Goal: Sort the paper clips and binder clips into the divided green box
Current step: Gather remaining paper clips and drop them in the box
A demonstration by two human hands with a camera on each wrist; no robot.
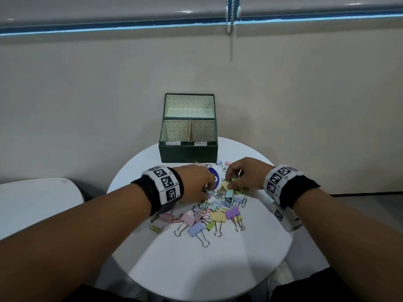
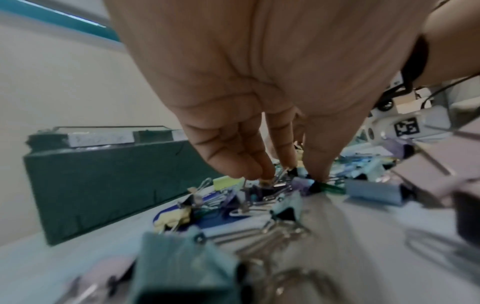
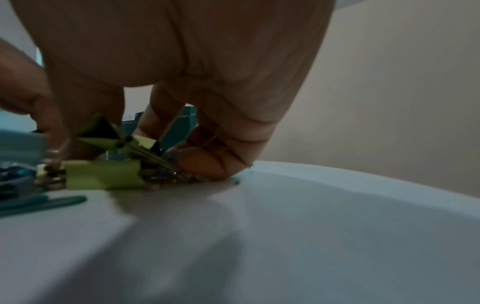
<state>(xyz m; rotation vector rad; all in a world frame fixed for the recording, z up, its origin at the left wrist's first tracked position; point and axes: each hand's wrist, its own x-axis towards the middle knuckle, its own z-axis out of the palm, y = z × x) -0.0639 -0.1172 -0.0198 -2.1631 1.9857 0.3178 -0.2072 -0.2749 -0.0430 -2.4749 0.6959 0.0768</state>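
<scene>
The green box point(image 1: 188, 152) stands open at the far edge of the round white table point(image 1: 196, 262), its two labelled front compartments facing me. A pile of pastel binder clips point(image 1: 218, 216) and paper clips point(image 1: 244, 201) lies in front of it. My left hand point(image 1: 208, 185) reaches down into the pile. In the left wrist view its thumb and fingertips point(image 2: 249, 170) close on a small binder clip point(image 2: 297, 171). My right hand point(image 1: 229, 184) is at the pile's far side and pinches a yellow-green binder clip point(image 3: 101, 128) just above the table. Beside it lies another green clip point(image 3: 103, 174).
A blue ring-shaped object point(image 1: 216, 178) lies under the clips near the box. Two small clips point(image 1: 224, 164) lie apart by the box's right corner. A second white table point(image 1: 32, 201) stands at the left. The wall is close behind the box.
</scene>
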